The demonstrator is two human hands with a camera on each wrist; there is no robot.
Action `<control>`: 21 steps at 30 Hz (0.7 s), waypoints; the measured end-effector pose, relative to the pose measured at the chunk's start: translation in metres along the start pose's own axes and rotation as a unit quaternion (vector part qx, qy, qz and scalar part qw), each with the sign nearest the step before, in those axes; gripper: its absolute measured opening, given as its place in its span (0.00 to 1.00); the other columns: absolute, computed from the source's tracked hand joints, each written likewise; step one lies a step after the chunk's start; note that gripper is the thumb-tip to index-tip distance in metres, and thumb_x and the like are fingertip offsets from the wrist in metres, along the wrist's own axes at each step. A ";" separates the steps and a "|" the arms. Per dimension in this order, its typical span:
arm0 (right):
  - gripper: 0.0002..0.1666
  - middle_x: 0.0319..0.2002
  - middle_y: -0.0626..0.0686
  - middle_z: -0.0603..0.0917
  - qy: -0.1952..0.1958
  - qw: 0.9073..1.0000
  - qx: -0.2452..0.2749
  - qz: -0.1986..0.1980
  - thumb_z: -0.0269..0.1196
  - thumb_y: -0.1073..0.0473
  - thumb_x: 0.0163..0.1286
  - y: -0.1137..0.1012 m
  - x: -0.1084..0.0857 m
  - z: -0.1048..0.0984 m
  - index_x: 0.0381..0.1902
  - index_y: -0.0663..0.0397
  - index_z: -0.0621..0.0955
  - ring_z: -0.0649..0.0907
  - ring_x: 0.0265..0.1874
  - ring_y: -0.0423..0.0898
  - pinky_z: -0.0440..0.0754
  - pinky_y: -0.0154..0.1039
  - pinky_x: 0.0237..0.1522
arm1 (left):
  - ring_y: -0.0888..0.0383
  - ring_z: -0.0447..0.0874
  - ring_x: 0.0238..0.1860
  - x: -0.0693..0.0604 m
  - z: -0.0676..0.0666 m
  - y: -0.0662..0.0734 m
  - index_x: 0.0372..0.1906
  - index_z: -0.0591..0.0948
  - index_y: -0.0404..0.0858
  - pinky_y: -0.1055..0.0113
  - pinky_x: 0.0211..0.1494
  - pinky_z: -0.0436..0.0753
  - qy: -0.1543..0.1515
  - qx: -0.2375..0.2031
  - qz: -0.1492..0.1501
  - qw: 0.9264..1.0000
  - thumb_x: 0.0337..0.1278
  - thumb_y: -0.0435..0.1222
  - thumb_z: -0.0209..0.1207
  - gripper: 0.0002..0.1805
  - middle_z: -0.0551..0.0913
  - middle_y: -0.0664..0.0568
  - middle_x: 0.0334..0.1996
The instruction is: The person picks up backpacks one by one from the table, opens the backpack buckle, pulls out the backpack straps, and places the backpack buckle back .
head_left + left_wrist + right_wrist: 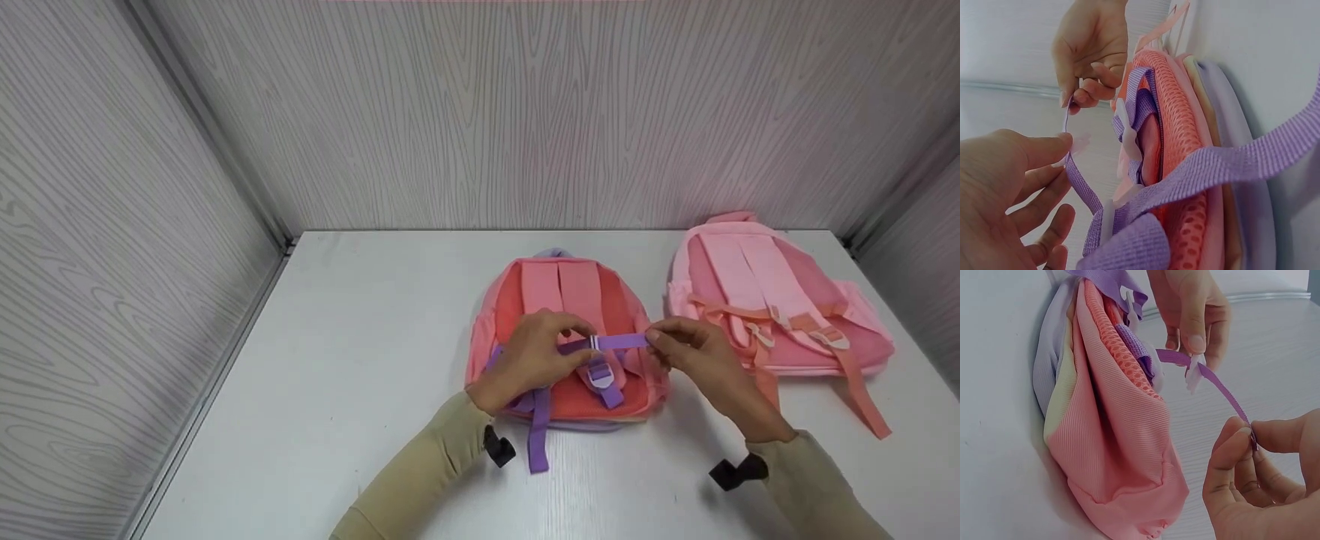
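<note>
Left hand (534,356) pinched purple strap (622,342) at white buckle (1197,368); right hand (694,351) pinched its end. Strap stretched between the 2. Coral backpack (579,289) lay beneath both; pink backpack (780,300) beyond right hand.

Over a coral backpack (541,289) lying on the white table (337,352), a person holds a purple strap (624,341) taut — left hand (531,356) pinching at a white clip (595,343), right hand (697,356) pinching the strap's end. Just beside it lies a pink backpack (750,274) — orange straps (861,394) trailing onto the tabletop.
</note>
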State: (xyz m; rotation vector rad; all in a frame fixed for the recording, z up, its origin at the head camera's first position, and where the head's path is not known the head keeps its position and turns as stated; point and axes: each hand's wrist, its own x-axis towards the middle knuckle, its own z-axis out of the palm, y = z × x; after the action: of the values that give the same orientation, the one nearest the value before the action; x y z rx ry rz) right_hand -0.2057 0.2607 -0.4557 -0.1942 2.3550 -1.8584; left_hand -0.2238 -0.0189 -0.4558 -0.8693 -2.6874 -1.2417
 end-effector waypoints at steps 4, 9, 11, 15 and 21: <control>0.23 0.40 0.51 0.88 -0.007 1.000 0.003 -0.002 0.65 0.52 0.80 0.001 -0.001 -0.002 0.60 0.67 0.83 0.85 0.38 0.44 0.87 0.35 0.47 | 0.59 0.81 0.51 0.003 0.004 0.003 0.53 0.91 0.47 0.65 0.59 0.77 0.001 0.004 0.002 1.000 0.64 0.47 0.74 0.16 0.91 0.62 0.48; 0.23 0.40 0.49 0.87 -0.011 1.000 0.006 0.002 0.64 0.51 0.81 0.003 -0.002 -0.005 0.60 0.67 0.82 0.84 0.38 0.45 0.87 0.35 0.47 | 0.61 0.81 0.52 0.006 0.009 0.006 0.53 0.91 0.47 0.63 0.60 0.77 -0.002 0.003 -0.006 1.000 0.63 0.47 0.75 0.16 0.91 0.63 0.48; 0.24 0.41 0.50 0.87 -0.011 1.000 0.004 0.007 0.64 0.51 0.81 0.003 -0.002 -0.006 0.60 0.66 0.82 0.84 0.39 0.45 0.87 0.36 0.47 | 0.61 0.81 0.52 0.007 0.010 0.008 0.53 0.91 0.48 0.61 0.62 0.77 -0.004 0.006 -0.009 1.000 0.64 0.47 0.74 0.16 0.90 0.63 0.48; 0.24 0.40 0.50 0.87 -0.006 1.000 -0.001 0.014 0.65 0.50 0.80 0.005 -0.003 -0.008 0.60 0.66 0.82 0.84 0.38 0.45 0.87 0.36 0.47 | 0.61 0.80 0.54 0.009 0.012 0.011 0.54 0.90 0.50 0.58 0.66 0.76 -0.011 0.009 -0.018 1.000 0.65 0.47 0.73 0.15 0.89 0.65 0.48; 0.23 0.41 0.52 0.87 0.005 1.000 -0.013 0.018 0.66 0.49 0.80 0.006 -0.005 -0.011 0.58 0.64 0.84 0.85 0.38 0.46 0.87 0.35 0.46 | 0.62 0.81 0.55 0.014 0.019 0.016 0.53 0.91 0.49 0.57 0.64 0.74 -0.008 0.015 -0.003 1.000 0.66 0.46 0.73 0.13 0.91 0.63 0.48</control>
State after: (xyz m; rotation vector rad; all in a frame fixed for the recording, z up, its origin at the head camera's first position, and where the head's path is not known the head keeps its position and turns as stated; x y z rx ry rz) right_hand -0.2032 0.2733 -0.4591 -0.1430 2.3745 -1.8175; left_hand -0.2244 0.0094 -0.4538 -0.8720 -2.7168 -1.1961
